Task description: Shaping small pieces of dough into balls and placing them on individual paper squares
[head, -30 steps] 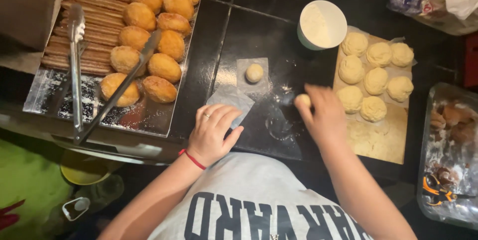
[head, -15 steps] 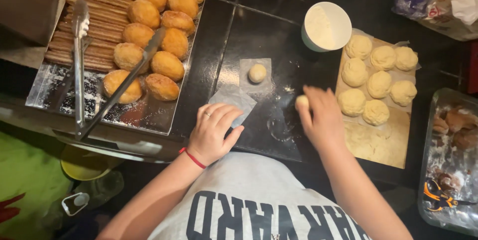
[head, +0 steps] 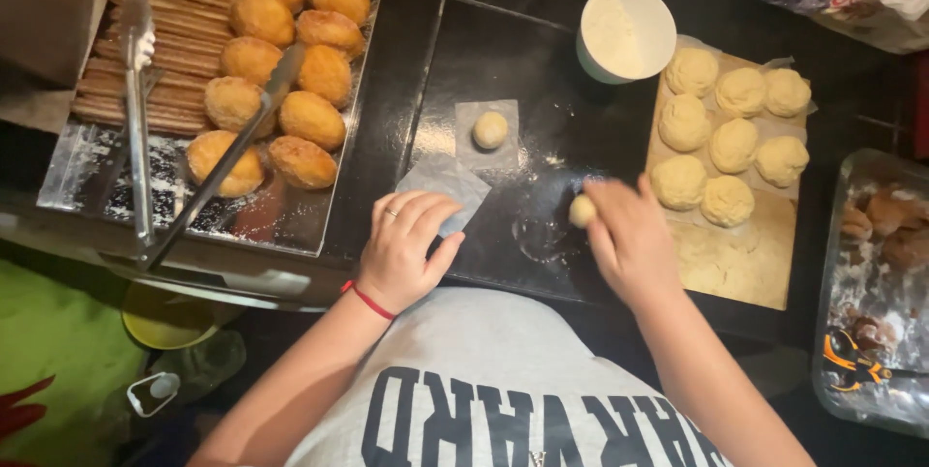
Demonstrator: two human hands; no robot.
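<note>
right hand (head: 634, 244) pinches dough ball (head: 582, 210) at frame centre, above worktop (head: 503, 51) | left hand (head: 406, 249) spread flat on paper (head: 443, 180) | ball likely soft, light, sticky; cup it loosely, don't squeeze

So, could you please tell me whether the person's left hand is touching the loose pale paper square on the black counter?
Touching. The head view shows the left hand lying with fingertips on the pale paper square, overlapping its near edge.

view: head-worn | faces: straight down over dark counter (head: 503, 51) | range: close | views: one only
</note>
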